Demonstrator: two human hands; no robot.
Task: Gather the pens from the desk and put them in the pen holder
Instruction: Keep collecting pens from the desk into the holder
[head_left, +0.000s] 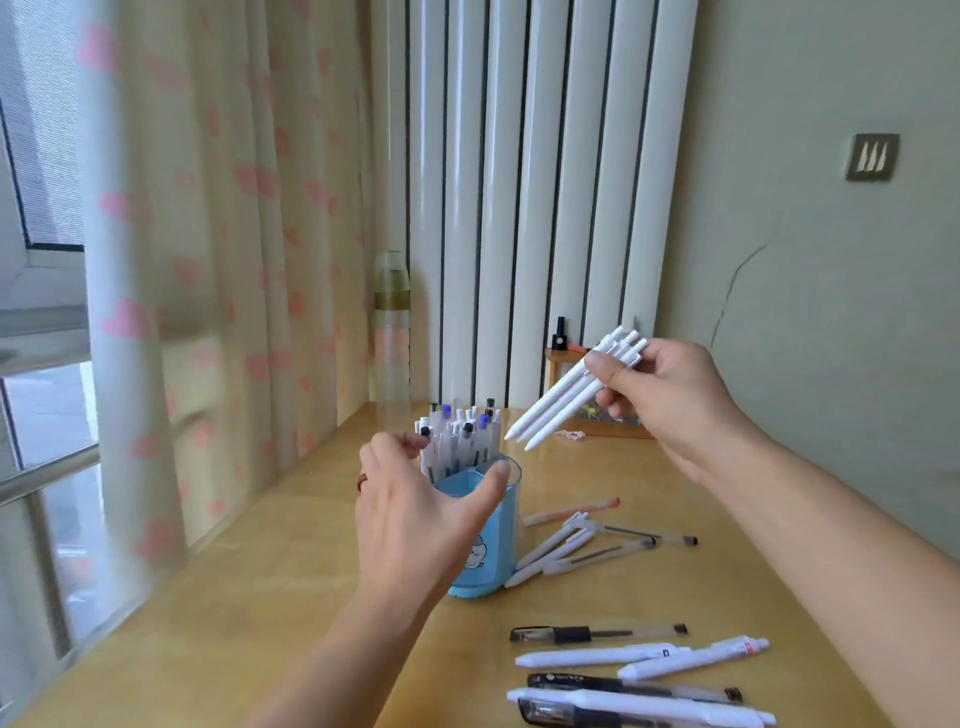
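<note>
Taking the blue pen holder (485, 540) as the landmark and reading from its left side, the left hand (415, 514) is curling around the holder from the left and front, thumb lying along the near rim and fingers reaching round the far side beside the pens already standing inside (460, 439); whether the fingers are actually pressing the wall cannot be told, but the hand is spread wide in a cupping shape, seemingly steadying the cup. Up and to the right of the holder, the right hand (660, 395) is pinching a small bundle of white pens (566, 395), tips slanting down toward the holder's opening but well clear of it. To the right of the holder's base a loose cluster of pens (587, 543) is lying on the desk (260, 597), and nearer the viewer, right of and below the holder, another row of pens (639, 670) is waiting. The step in hand looks like delivering the bundle; the next move probably calls for tipping the pens upright, finding a gap among the crowded ones, and lowering them in without toppling the cup.
</note>
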